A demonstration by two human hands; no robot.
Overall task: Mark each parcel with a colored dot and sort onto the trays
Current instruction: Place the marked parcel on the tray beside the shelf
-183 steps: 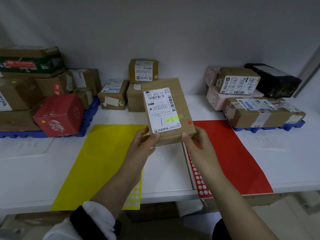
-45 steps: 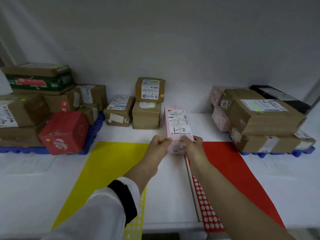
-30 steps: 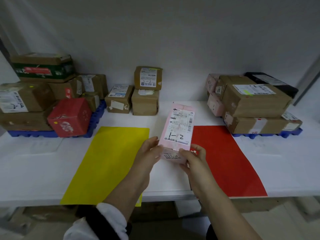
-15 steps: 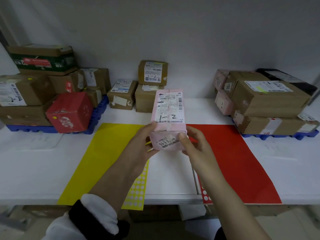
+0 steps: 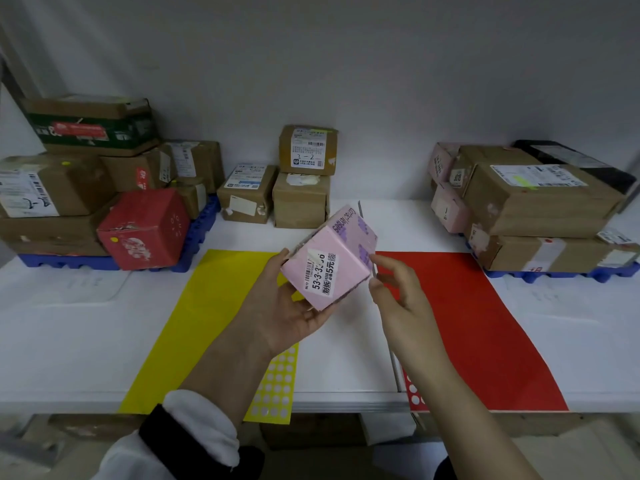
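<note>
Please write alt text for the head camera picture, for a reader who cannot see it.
A left hand holds a tilted pink parcel above a table, the right hand at its right edge. Beneath lie a yellow sheet and a red sheet; piled parcels fill blue trays either side.

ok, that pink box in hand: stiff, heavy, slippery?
Likely light: the left hand cradles the pink box tilted, seemingly with no strain. Probably stiff: its edges look straight and its faces flat under that grip. With flat faces it should slide rather than roll if pushed.
</note>
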